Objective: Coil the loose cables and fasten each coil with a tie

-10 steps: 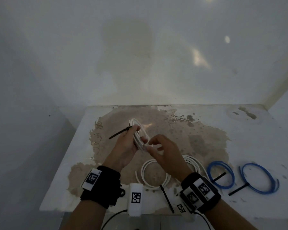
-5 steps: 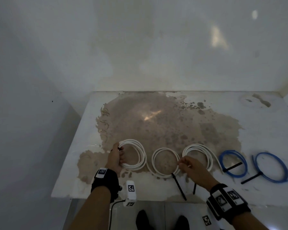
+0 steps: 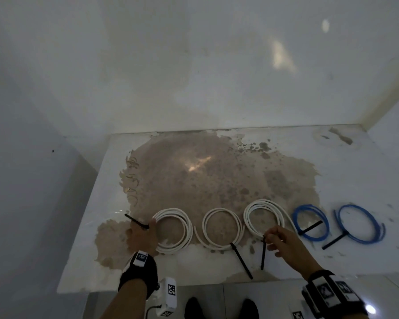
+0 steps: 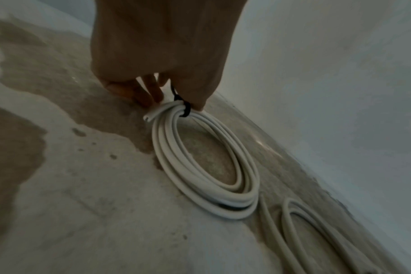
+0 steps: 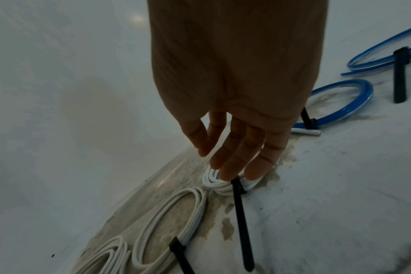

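Note:
Three white cable coils lie in a row on the stained table (image 3: 217,171), each with a black tie. My left hand (image 3: 151,223) pinches the left white coil (image 3: 184,229) at its tie (image 3: 135,221). The left wrist view shows the fingertips (image 4: 157,96) curled on the bundle (image 4: 207,166) by the tie loop. My right hand (image 3: 268,234) rests straight fingers (image 5: 230,166) on the near edge of the right white coil (image 3: 263,202) beside its tie (image 5: 241,222). The middle white coil (image 3: 204,229) lies untouched between them.
Two blue coils (image 3: 295,219) (image 3: 376,226) with black ties lie to the right of the white ones. A white wall rises behind the table, and another stands on the right. The table's near edge (image 3: 194,286) is close to my wrists; feet show below it.
One second ago both hands held the white coil up over the table. It now lies at the left end of the row, and my right hand has moved to the right white coil.

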`<state>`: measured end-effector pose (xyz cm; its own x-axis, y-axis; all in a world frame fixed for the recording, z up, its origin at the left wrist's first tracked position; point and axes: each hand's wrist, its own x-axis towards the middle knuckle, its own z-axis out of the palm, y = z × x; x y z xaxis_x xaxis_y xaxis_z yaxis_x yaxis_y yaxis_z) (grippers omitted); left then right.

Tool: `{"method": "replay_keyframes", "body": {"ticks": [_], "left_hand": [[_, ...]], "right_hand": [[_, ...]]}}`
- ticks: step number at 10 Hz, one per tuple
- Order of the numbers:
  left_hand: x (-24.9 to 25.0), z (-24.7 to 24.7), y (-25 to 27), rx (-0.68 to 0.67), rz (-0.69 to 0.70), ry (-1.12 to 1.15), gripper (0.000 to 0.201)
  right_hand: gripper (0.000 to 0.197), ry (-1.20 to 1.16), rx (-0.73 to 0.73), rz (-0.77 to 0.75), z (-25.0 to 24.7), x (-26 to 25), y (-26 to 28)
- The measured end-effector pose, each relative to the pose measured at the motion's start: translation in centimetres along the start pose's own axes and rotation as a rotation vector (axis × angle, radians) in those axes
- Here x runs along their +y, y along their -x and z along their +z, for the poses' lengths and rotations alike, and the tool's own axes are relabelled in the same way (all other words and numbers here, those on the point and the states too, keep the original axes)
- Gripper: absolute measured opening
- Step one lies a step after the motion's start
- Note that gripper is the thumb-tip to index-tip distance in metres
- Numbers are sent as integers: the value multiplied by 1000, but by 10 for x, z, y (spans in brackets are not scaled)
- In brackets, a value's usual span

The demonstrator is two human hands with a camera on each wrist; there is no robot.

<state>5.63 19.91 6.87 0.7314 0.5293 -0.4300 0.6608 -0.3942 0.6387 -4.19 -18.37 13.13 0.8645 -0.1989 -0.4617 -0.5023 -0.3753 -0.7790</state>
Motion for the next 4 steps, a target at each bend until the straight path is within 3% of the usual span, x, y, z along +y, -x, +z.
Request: {"method": "replay_keyframes", "body": {"ticks": [2, 3, 4], "left_hand": [[-7, -8, 8, 34, -93, -95, 103], [-12, -9, 12, 16, -76, -54, 98], [-26, -16, 36, 78, 58, 26, 57]], "right_hand": [[14, -29, 2, -2, -9, 9, 8], [14, -36, 20, -21, -16, 5, 10], [16, -93, 97, -106, -37, -13, 18]]}}
